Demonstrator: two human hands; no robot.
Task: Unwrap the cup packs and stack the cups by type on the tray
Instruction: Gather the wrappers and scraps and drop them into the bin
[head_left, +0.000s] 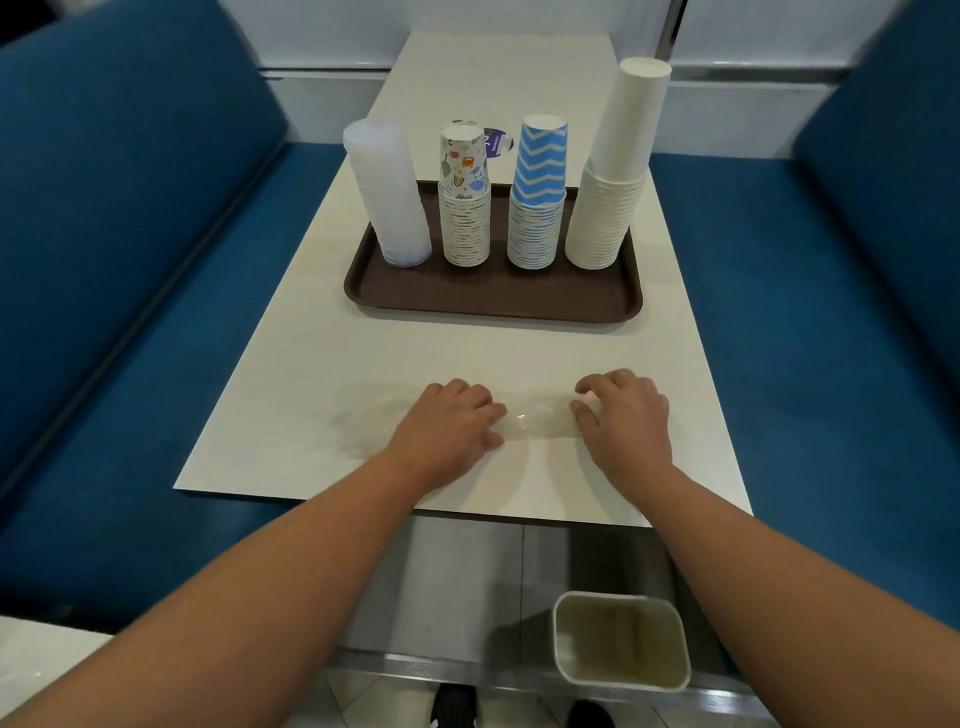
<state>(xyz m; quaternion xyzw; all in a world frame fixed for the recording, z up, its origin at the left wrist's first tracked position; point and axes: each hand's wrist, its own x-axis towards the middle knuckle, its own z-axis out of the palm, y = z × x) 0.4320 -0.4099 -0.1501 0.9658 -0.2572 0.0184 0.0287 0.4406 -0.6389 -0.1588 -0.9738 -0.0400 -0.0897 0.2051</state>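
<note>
Pressing down on a clear plastic wrapper (537, 423) near the front edge of the surface (311, 374), the left hand (449, 421) lies flat with its fingers loosely spread, while the right hand (626, 415) curls its fingers onto the wrapper's right end, seemingly gathering or pinching the film. On the brown tray (493, 304) beyond stand four stacks: translucent cups (387, 197), cartoon-print cups (464, 208), blue zigzag cups (537, 202) and plain white cups (613, 176). Stacking looks finished; the wrapper seems the last leftover. A bin (621, 639) waits on the floor below. The film is slick and light, so it could slide off the edge or spring open when released. The tall white stack leans slightly, and a careless sweep of an arm could topple it.
</note>
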